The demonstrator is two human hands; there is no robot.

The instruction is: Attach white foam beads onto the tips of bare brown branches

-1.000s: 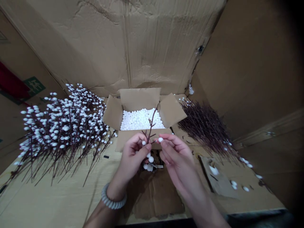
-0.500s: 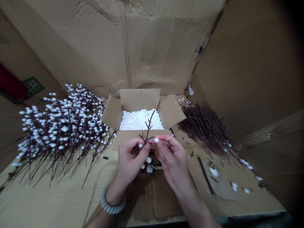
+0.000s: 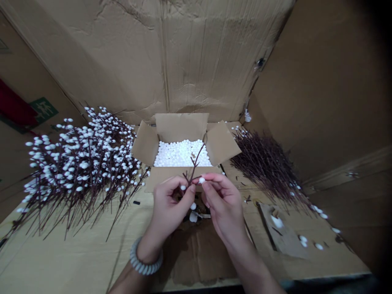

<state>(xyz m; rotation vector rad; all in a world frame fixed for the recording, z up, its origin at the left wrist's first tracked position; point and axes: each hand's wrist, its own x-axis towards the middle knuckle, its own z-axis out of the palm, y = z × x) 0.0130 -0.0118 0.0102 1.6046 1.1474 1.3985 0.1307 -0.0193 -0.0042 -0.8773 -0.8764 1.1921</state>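
My left hand (image 3: 171, 200) is closed round a brown artificial twig (image 3: 194, 165), whose forked tip points up and away. One white ball sits on the twig by my left fingers, and another white ball (image 3: 193, 206) shows below my thumb. Thumb and fingers of my right hand (image 3: 222, 200) pinch a small white foam ball (image 3: 201, 180) at the end of a side branch. Beyond both hands stands an open cardboard box (image 3: 180, 114) filled with white foam balls (image 3: 174, 153).
Twigs covered with white balls (image 3: 82, 163) lie piled at the left. A heap of bare brown twigs (image 3: 263, 163) is at the right. Near it lie a cardboard piece (image 3: 284, 237) and a few loose white balls (image 3: 318, 246). Cardboard walls (image 3: 199, 61) enclose the table.
The twig in my left hand has tilted slightly to the right, and that hand has shifted a little right. My right hand still pinches the white ball against the branch.
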